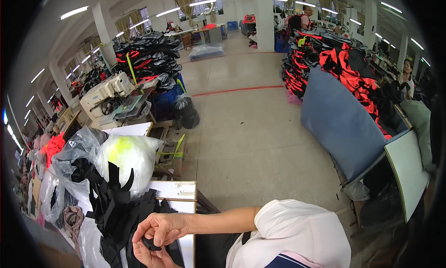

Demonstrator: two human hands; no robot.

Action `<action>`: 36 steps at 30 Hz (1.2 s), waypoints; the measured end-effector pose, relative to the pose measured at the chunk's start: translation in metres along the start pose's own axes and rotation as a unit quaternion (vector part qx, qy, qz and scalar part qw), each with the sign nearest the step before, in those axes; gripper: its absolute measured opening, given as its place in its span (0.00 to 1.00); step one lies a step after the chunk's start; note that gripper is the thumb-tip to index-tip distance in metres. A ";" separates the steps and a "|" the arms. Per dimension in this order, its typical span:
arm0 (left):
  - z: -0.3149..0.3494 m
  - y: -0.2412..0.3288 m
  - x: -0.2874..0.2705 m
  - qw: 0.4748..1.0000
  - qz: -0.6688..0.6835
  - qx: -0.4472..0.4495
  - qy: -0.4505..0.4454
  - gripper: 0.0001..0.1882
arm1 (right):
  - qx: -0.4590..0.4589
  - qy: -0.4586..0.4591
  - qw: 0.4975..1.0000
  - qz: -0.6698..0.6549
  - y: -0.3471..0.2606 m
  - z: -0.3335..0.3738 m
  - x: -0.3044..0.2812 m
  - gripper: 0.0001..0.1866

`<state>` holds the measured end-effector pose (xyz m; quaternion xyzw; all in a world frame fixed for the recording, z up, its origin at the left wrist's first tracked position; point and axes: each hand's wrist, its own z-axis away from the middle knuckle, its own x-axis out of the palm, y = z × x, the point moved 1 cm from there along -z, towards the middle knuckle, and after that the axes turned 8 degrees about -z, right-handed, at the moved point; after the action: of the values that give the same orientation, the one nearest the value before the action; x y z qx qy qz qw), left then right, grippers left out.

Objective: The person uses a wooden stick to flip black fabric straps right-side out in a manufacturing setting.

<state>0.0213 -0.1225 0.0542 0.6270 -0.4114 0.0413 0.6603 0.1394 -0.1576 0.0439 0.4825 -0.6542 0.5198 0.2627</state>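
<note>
My right arm reaches across from the white sleeve, and my right hand is closed with fingertips pinching a small black piece, seemingly fabric. Just below, my left hand is partly cut off by the lower edge; its curled fingers meet the same piece from the other side. My fingers cover most of it. Beneath and beside both hands, a heap of black fabric strips spreads over the white tabletop. A stuffed translucent plastic bag, yellow-green at its top, sits behind the heap.
Beyond the table stand a sewing machine and a black bag on the floor. Black and red fabric piles rise at left and right. A blue-grey padded panel leans at right. Other people are in the background.
</note>
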 end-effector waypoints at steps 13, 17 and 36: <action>0.004 -0.013 0.017 0.960 -0.273 0.060 -0.012 0.08 | -0.175 0.223 0.941 0.186 -0.016 0.020 -0.006 0.09; -0.002 -0.012 0.000 0.974 -0.214 0.013 -0.073 0.11 | -0.164 0.221 0.947 0.164 -0.013 0.027 0.002 0.10; -0.006 -0.026 0.002 0.958 -0.275 -0.025 -0.082 0.08 | -0.159 0.238 0.910 0.301 -0.012 0.035 -0.020 0.10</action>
<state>0.0409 -0.1235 0.0358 0.7002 -0.2762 -0.2039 0.6260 0.1633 -0.1831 0.0209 0.0764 -0.7604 0.5627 0.3153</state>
